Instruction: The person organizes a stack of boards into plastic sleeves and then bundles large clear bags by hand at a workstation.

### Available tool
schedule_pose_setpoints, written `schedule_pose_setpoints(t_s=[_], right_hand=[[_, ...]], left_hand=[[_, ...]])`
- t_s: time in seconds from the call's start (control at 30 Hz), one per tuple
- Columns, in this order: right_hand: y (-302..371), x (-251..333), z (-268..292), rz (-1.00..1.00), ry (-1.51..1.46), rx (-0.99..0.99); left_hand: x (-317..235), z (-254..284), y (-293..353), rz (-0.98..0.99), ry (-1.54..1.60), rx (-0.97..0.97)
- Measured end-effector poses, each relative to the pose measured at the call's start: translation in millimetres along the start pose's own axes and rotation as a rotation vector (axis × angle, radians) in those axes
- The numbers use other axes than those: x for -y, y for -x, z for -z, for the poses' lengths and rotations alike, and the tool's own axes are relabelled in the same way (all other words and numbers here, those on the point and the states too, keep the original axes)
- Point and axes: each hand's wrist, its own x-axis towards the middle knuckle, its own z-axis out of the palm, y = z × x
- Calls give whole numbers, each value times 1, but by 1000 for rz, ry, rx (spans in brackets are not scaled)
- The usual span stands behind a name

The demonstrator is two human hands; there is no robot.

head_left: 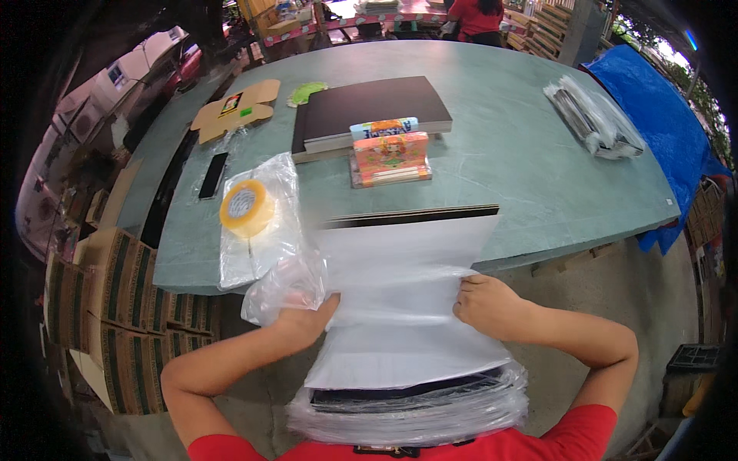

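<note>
In front of me is a flat white-faced item (pixel 407 250) with a dark layered far edge, its far end over the table's near edge. Creased clear plastic (pixel 400 296) lies across its nearer part. My right hand (pixel 492 307) is closed, pinching the plastic at the right side. My left hand (pixel 307 321) grips the left side with its thumb on top; its other fingers are partly hidden by loose plastic. Close to my body is a stack of plastic-wrapped dark flat items (pixel 407 415). Beside my left hand, a roll of clear tape (pixel 246 209) rests on flat clear plastic bags (pixel 280 180).
The green table (pixel 507 165) holds thick dark-covered books (pixel 377 104), a colourful small box (pixel 392 157), a black phone (pixel 213 175), a cardboard cutout (pixel 231 111) and a plastic-wrapped bundle (pixel 592 115). Blue tarp (pixel 646 100) hangs right. Cartons (pixel 123 284) stand left. A person (pixel 477 17) is far off.
</note>
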Motion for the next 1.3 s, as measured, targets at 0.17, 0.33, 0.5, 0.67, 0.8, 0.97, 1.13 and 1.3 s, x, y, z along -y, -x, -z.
schedule_pose_setpoints(t_s=[0.17, 0.33, 0.5, 0.67, 0.8, 0.97, 1.13, 1.3], right_hand=[[4, -35, 17, -409, -696, -833], [-3, -18, -2, -481, -570, -1275], [-10, -6, 10, -483, -297, -1171], [3, -35, -13, -525, -454, -1237], [24, -38, -12, -476, -1015, -1225], [41, -50, -45, 50, -2147, -671], [0, -33, -173, -200, -2648, -280], [-73, -27, -284, -999, -1603, -276]], left_hand=[[-10, 53, -10, -227, 445, 162], [34, 80, 13, 573, 1232, -977], [37, 80, -21, 627, 255, -1055], [30, 87, -24, 214, 305, -952], [48, 79, -15, 217, 976, -739], [63, 54, -11, 243, 1855, -318], [35, -46, -17, 264, 2415, 248], [18, -205, -62, 834, 1669, 93]])
